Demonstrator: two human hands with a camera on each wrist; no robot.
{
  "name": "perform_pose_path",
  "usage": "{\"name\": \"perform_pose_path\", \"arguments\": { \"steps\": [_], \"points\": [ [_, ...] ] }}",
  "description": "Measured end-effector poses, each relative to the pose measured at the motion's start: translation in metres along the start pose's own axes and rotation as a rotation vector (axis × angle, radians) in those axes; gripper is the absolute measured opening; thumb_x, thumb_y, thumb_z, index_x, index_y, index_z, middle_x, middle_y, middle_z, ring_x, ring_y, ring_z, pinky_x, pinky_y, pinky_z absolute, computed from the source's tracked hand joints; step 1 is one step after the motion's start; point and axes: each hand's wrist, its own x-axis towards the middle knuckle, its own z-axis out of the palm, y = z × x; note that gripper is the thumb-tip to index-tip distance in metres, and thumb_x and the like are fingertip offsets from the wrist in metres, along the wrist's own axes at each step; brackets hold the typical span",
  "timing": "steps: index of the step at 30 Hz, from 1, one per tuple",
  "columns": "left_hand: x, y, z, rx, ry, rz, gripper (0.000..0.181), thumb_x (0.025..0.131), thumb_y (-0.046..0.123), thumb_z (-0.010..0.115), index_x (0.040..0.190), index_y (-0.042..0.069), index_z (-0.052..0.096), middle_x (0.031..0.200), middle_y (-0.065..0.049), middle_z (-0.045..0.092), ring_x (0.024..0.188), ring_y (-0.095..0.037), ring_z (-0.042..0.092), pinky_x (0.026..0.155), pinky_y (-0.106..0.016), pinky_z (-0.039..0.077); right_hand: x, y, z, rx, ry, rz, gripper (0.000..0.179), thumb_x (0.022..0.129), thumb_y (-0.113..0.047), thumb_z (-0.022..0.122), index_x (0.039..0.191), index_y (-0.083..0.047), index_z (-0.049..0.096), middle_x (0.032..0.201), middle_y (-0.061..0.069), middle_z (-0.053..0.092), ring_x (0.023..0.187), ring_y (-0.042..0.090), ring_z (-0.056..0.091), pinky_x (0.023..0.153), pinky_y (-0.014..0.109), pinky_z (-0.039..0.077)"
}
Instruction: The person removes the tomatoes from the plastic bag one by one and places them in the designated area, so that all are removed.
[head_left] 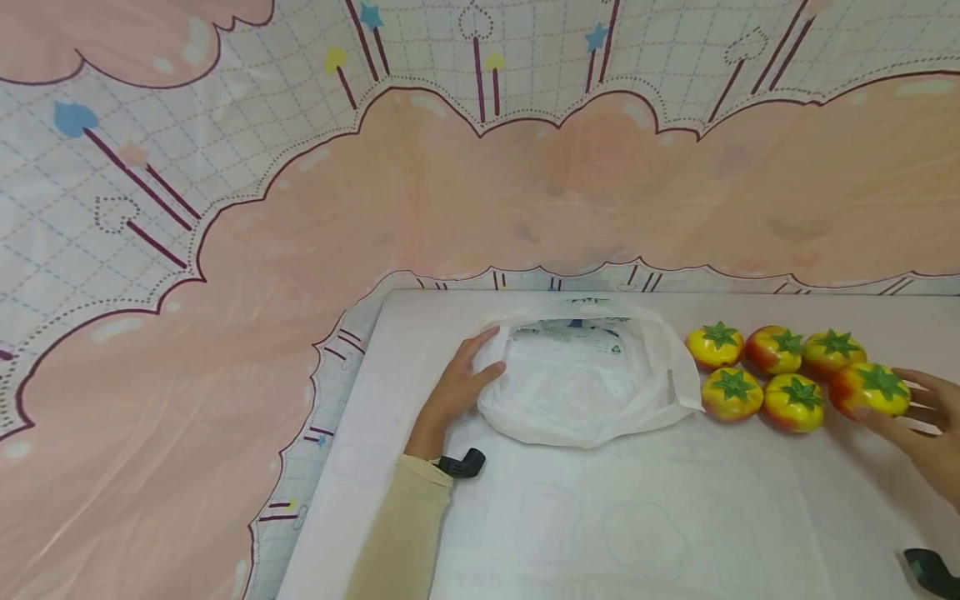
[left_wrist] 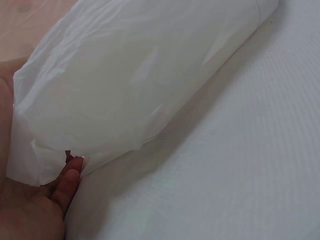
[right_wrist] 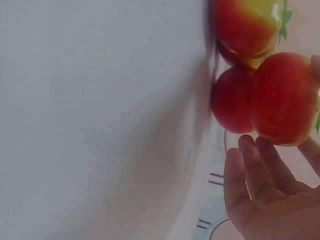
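Observation:
A white plastic bag (head_left: 585,400) lies open-mouthed on the table, with folded white plastic and some printing showing inside it. At its left edge, my left hand (head_left: 457,379) holds the bag's side between thumb and fingers. Far to the right, my right hand (head_left: 926,425) grips a shiny red-and-yellow tomato (head_left: 862,392) with a green star-shaped top. In the right wrist view the held tomato (right_wrist: 285,100) stands off the white tabletop, overlapping another one behind it. Several like tomatoes (head_left: 732,394) sit in two rows just right of the bag.
The white table (head_left: 600,517) has its left edge and far edge in view. Behind it and to the left hangs a pink-and-white patterned cloth (head_left: 480,192). Dark wrist mounts (head_left: 463,463) show at both wrists.

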Motion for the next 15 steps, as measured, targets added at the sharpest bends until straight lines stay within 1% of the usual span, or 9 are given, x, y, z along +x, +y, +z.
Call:
{"name": "perform_pose_path", "arguments": {
  "steps": [3,7,10,15],
  "points": [
    [0.0,0.0,0.0,-0.002,0.001,0.006,0.06,0.095,0.037,0.069,0.148,0.052,0.044,0.159,0.004,0.04,0.157,-0.028,0.025,0.125,-0.062,0.02,-0.001,0.001,0.0,-0.002,-0.01,0.021,0.079,0.103,-0.031,0.06,0.163,-0.004,0.015,0.16,0.04,0.018,0.136,0.064,0.03,0.112,0.074,0.026],
    [0.001,-0.001,0.0,0.001,0.001,0.014,0.061,0.095,0.036,0.069,0.149,0.05,0.045,0.159,0.003,0.04,0.156,-0.028,0.025,0.125,-0.061,0.02,-0.002,0.009,0.002,-0.006,-0.008,0.011,0.08,0.102,-0.032,0.06,0.163,-0.004,0.016,0.16,0.039,0.019,0.135,0.063,0.03,0.111,0.074,0.027],
    [0.001,0.0,0.0,0.005,0.0,0.016,0.061,0.095,0.036,0.069,0.15,0.049,0.045,0.159,0.002,0.04,0.156,-0.028,0.025,0.126,-0.061,0.02,0.0,0.019,0.003,-0.008,-0.042,0.018,0.084,0.101,-0.038,0.061,0.164,-0.009,0.013,0.16,0.039,0.018,0.134,0.062,0.029,0.109,0.075,0.028],
    [0.001,-0.001,0.0,0.01,0.003,0.017,0.061,0.095,0.036,0.069,0.149,0.049,0.045,0.159,0.001,0.04,0.156,-0.029,0.025,0.125,-0.062,0.02,0.002,0.025,0.005,0.007,-0.11,0.076,0.091,0.1,-0.046,0.061,0.165,-0.01,0.008,0.159,0.043,0.015,0.131,0.062,0.027,0.107,0.078,0.03]
  ]
}}
